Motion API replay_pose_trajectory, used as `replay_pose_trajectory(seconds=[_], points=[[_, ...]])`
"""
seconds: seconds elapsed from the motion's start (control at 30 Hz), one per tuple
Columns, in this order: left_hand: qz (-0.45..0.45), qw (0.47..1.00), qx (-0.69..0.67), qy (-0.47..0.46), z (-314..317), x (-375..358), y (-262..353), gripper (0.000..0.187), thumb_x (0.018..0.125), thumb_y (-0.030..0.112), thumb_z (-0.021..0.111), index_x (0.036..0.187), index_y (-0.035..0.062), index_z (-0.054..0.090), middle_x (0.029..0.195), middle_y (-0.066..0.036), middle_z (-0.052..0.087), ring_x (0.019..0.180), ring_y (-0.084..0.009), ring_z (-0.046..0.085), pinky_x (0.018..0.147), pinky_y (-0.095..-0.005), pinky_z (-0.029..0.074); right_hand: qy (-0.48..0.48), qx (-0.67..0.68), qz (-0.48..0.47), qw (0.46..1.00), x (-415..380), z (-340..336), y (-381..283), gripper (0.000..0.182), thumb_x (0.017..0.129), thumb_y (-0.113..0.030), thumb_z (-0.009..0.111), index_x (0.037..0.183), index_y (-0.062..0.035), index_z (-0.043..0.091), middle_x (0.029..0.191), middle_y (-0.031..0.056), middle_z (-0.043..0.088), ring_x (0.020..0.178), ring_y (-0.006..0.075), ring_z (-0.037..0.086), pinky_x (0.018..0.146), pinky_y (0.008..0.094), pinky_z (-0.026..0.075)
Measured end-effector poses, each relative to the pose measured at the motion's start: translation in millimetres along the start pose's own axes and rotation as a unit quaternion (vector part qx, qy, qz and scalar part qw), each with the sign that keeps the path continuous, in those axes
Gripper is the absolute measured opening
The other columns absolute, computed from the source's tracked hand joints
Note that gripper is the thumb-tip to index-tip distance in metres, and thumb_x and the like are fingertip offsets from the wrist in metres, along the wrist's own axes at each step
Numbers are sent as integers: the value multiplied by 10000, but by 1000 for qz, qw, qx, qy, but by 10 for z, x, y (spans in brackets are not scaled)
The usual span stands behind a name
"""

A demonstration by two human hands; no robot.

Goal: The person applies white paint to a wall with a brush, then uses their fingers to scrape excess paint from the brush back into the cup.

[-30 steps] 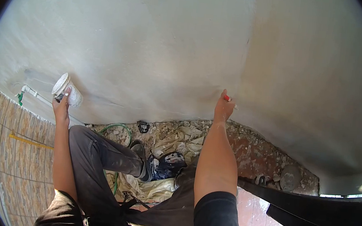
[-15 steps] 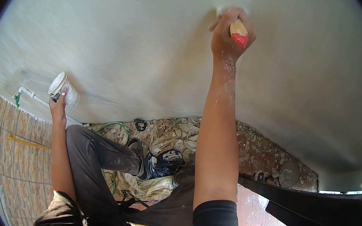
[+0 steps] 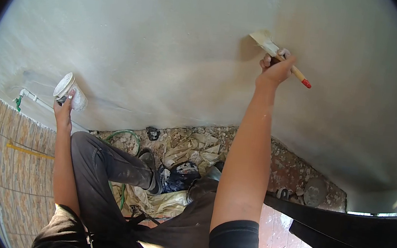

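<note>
Clearly, a flat paintbrush is held at 1 o'clock by the right hand, its handle gripped between curled fingers and its bristles angled toward 11 o'clock; contact with the plastered wall cannot be told. At 9 o'clock, a plastic cup is held tilted in the left hand, one digit pressed along its side, the others largely hidden. White material is seen at its mouth, its depth unclear. A green-handled tap is mounted beyond.
</note>
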State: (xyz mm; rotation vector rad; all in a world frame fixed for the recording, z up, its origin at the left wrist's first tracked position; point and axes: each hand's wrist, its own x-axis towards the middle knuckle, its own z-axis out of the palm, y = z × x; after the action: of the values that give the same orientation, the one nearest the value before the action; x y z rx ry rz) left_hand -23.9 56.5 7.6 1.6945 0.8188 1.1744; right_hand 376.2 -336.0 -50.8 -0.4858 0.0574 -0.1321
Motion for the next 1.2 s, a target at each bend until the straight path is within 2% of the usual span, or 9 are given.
replay_pose_trajectory(seconds=[0.1,0.17,0.3,0.4,0.47,0.57,0.7,0.87,1.2], points=[[14,1000,-1,-4,-23,22,-13,603,794,112,776,1301,-20,478,1237,-98,574,1102,-177,565,913,-290,460,-114,-39,141,983,421,-856,137,283,927,-377,457,797,-129,502,567,-15,452,427,122,416,388,254,281],[12,1000,-4,5,-6,1,-7,608,794,109,775,1305,-19,473,1240,-100,573,1101,-177,566,913,-291,461,8,-202,189,961,189,-1300,182,309,931,-399,464,772,-136,500,560,-18,453,410,120,422,368,262,298],[-6,1000,7,17,40,-47,55,610,794,109,776,1307,-21,472,1243,-101,572,1103,-176,564,913,-291,460,107,-286,584,752,-249,-2416,383,243,882,-280,502,700,-126,451,512,-38,313,367,98,233,348,262,191],[-1,1000,3,9,57,-23,60,611,795,114,776,1308,-19,472,1242,-103,573,1105,-177,564,916,-295,458,126,-393,489,769,-158,-2343,265,234,845,-274,487,715,-80,486,504,-35,237,379,101,203,375,244,263],[4,1000,6,-3,47,-17,43,616,796,118,776,1311,-22,468,1240,-104,574,1106,-179,565,919,-299,456,163,-314,287,890,-51,-2148,260,200,841,-241,498,720,-83,480,513,-33,253,391,103,203,384,261,276],[22,1000,13,-16,25,-14,18,610,799,121,774,1308,-24,471,1237,-105,576,1106,-181,566,925,-302,454,246,-136,179,943,154,-1930,242,193,835,-239,496,735,-74,475,539,-25,303,395,118,237,393,280,294],[3,1000,9,0,14,2,-3,599,804,120,770,1304,-28,475,1234,-105,578,1108,-181,565,928,-299,451,211,-258,220,917,41,-2127,312,174,835,-236,494,771,-76,470,616,4,378,416,134,285,408,294,312],[18,1000,8,-15,18,7,-3,586,813,108,759,1307,-28,473,1241,-110,578,1107,-182,570,930,-294,452,369,-226,317,844,5,-2479,437,143,834,-217,493,828,-78,461,730,68,442,447,144,315,426,304,281],[10,1000,6,0,-5,26,-28,577,812,108,760,1299,-28,483,1241,-101,577,1110,-176,564,934,-293,449,342,-198,247,885,21,-2315,368,160,841,-201,509,822,-50,456,740,63,449,484,135,296,428,304,264]])
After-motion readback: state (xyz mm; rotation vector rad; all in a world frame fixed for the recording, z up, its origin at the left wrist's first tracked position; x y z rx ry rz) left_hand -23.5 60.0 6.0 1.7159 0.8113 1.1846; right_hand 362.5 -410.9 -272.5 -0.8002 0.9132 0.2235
